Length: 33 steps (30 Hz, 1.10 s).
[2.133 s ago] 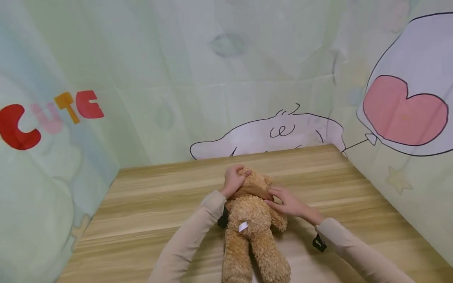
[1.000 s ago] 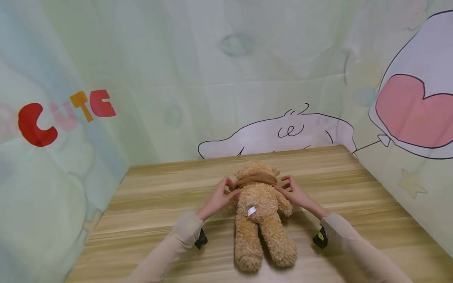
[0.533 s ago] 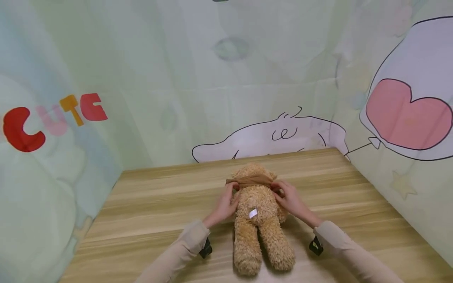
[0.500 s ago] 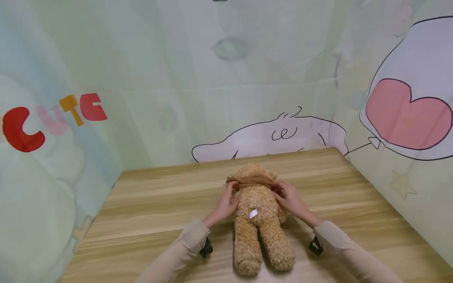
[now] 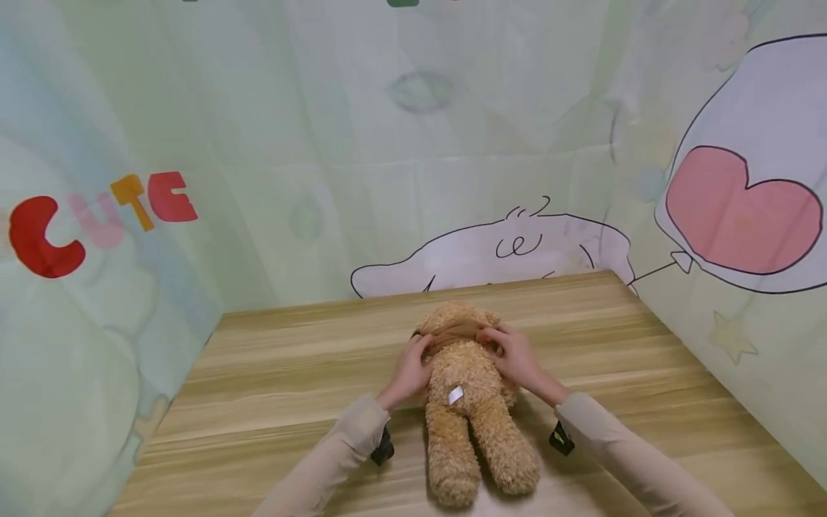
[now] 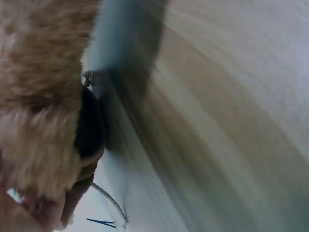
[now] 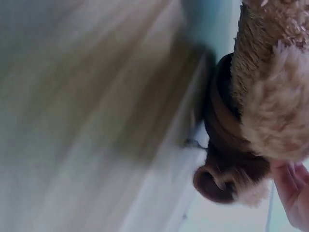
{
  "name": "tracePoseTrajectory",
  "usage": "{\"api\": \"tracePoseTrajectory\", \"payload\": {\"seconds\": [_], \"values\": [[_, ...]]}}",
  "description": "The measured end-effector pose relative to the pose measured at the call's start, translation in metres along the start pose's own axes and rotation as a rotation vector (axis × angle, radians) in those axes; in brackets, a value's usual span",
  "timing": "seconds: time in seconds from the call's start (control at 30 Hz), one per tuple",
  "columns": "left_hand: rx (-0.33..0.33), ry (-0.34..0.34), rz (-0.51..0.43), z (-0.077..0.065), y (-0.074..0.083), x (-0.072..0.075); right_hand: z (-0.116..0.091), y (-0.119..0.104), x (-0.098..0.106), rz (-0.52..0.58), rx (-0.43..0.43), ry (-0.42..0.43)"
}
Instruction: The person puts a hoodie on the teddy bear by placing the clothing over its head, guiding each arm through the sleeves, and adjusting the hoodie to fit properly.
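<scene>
A fluffy light-brown teddy bear lies on the table, legs towards me, a small white tag on its lower body. A brown cloth band wraps its neck, just below the head. My left hand pinches the band at its left end. On the other side, my right hand pinches the band between thumb and fingers. The right wrist view shows the brown cloth around the neck, with fingertips beside the fur. In the left wrist view, fur hides most of the fingers.
The wood-grain table extends around the bear on both sides. Behind it hangs a pale green printed curtain that meets the table's back edge. Black camera straps show under both wrists.
My left hand has come down from the bear's head to the band's left end. My right hand has moved inward onto the band, whose left end stuck out further half a second ago.
</scene>
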<state>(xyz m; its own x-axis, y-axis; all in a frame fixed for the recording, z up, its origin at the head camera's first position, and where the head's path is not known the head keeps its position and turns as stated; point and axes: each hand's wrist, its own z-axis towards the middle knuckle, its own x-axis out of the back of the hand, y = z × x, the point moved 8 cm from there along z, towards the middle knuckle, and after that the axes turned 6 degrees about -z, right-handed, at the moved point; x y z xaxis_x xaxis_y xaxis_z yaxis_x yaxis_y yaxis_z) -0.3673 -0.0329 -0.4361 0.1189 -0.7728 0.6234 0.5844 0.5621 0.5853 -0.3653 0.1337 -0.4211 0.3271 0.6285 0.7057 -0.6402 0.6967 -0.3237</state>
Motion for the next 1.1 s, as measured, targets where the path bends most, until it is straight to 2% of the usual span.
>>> {"api": "tracePoseTrajectory", "payload": {"seconds": [0.1,0.17,0.23,0.33,0.4,0.5,0.57,0.63,0.7,0.87,0.9,0.97,1.0,1.1], "values": [[-0.133,0.042,0.202,-0.001,0.013,0.001,0.003,-0.011,0.004,-0.009,0.135,-0.008],[-0.211,0.064,0.377,0.001,0.023,0.002,0.009,-0.016,0.005,-0.047,0.177,-0.048],[-0.263,0.084,0.546,0.004,0.030,0.003,0.018,-0.020,0.003,-0.093,0.189,-0.112],[-0.275,0.067,0.706,0.010,0.031,0.002,0.028,-0.027,-0.003,-0.169,0.200,-0.223],[-0.289,0.040,0.805,0.011,0.029,0.000,0.031,-0.031,-0.006,-0.207,0.213,-0.257],[-0.388,0.041,0.927,0.006,0.032,-0.005,0.029,-0.038,-0.011,-0.333,0.260,-0.245],[-0.471,0.087,0.974,0.002,0.038,-0.007,0.027,-0.040,-0.014,-0.439,0.271,-0.210],[-0.520,0.129,0.966,-0.002,0.042,-0.007,0.023,-0.041,-0.016,-0.514,0.265,-0.183],[-0.480,0.135,0.846,-0.002,0.041,-0.004,0.021,-0.040,-0.016,-0.520,0.219,-0.159],[-0.207,0.100,0.343,0.008,0.024,0.004,0.021,-0.029,-0.011,-0.374,0.071,-0.096],[-0.174,0.095,0.289,0.009,0.022,0.004,0.022,-0.028,-0.010,-0.364,0.056,-0.090],[-0.141,0.059,0.255,0.012,0.023,0.003,0.023,-0.027,-0.013,-0.418,0.063,-0.114],[-0.139,0.035,0.277,0.014,0.025,0.001,0.023,-0.028,-0.016,-0.479,0.079,-0.135],[-0.155,-0.057,0.433,0.017,0.031,-0.007,0.023,-0.028,-0.022,-0.626,0.120,-0.177]]}}
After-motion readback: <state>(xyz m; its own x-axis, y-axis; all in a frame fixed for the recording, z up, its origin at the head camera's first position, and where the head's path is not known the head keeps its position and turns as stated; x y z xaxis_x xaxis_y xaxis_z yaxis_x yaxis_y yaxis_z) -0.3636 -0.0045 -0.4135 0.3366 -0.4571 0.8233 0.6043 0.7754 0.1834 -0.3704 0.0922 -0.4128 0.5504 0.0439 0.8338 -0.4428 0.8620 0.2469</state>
